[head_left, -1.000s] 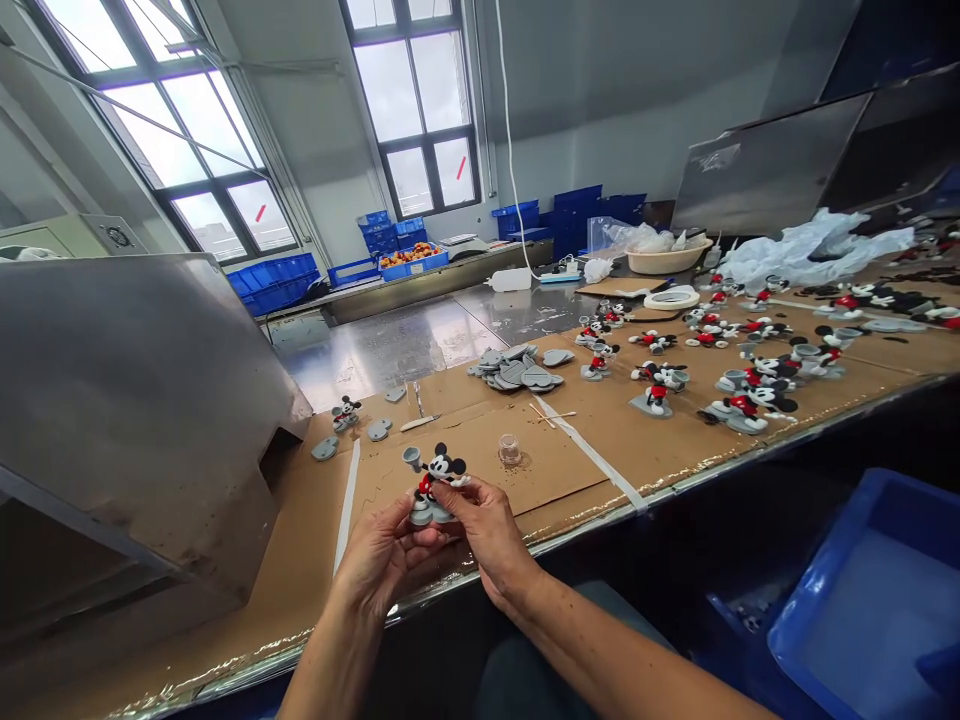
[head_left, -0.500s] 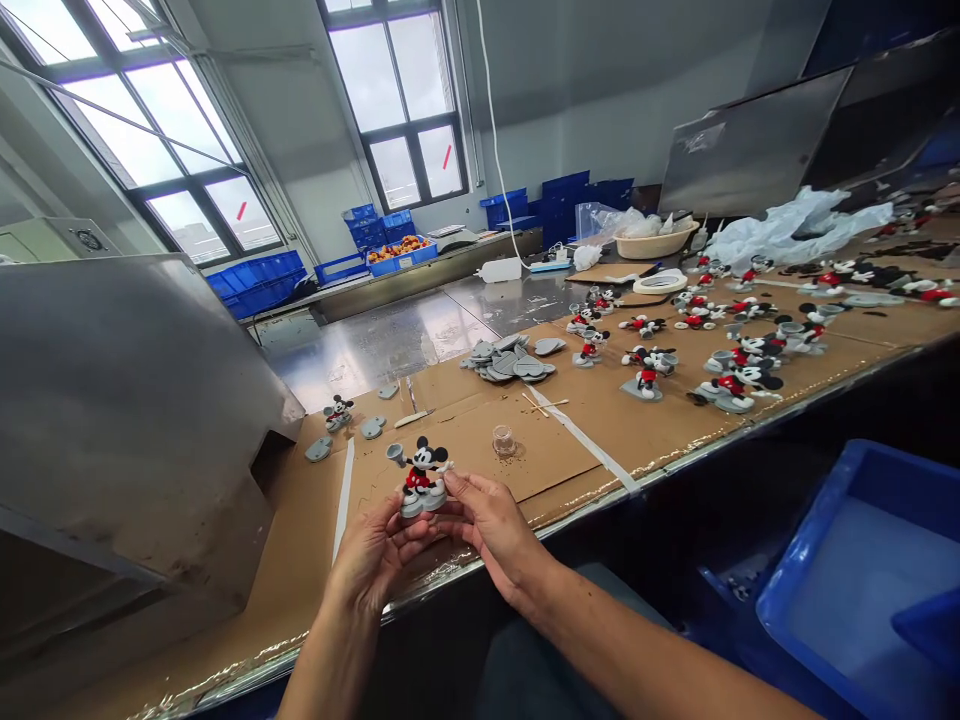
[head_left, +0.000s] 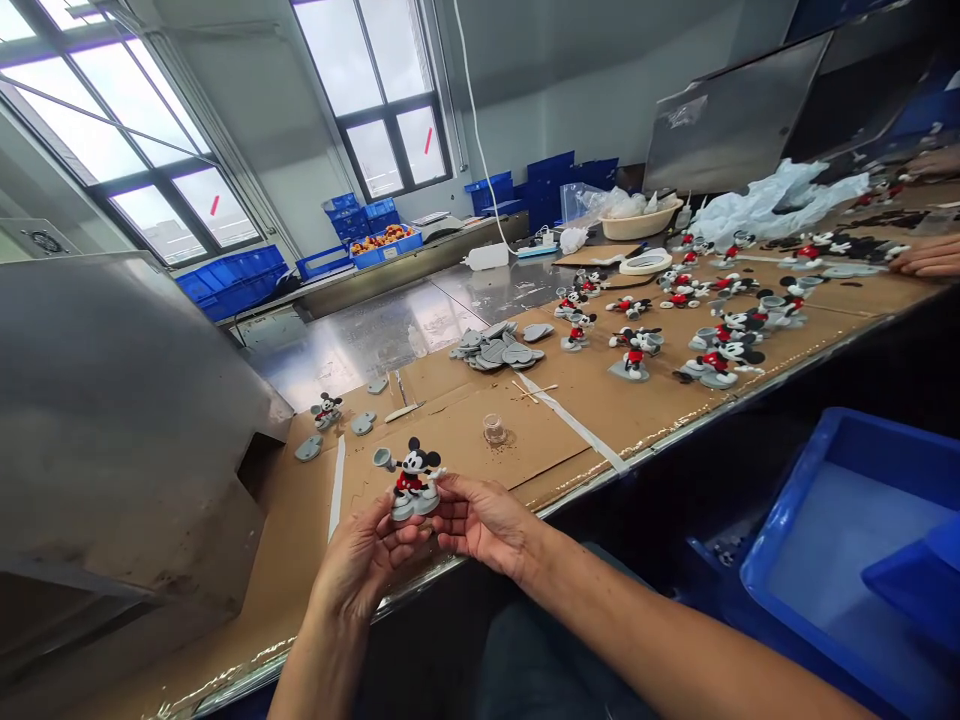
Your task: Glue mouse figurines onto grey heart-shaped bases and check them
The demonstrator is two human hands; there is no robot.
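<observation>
A small mouse figurine [head_left: 411, 478] in black, white and red, standing on a grey base, is held upright just above the cardboard-covered bench [head_left: 465, 440]. My left hand [head_left: 360, 560] cups its base from below-left with the fingers closed on it. My right hand [head_left: 480, 520] pinches the base and the figure's arm from the right. A small clear cup [head_left: 493, 428] stands on the cardboard just beyond my hands.
A pile of grey bases [head_left: 495, 352], loose bases [head_left: 307, 447] and another figurine [head_left: 325, 409] lie ahead. Several finished figurines [head_left: 720, 340] fill the right of the bench. A metal hood [head_left: 112, 420] stands left, a blue bin [head_left: 847, 540] lower right. Another person's hand [head_left: 926, 258] rests far right.
The view has swung, so everything sits further left and lower in frame. My hands keep the same hold on the figurine. Another person's hand has come into view at the far right.
</observation>
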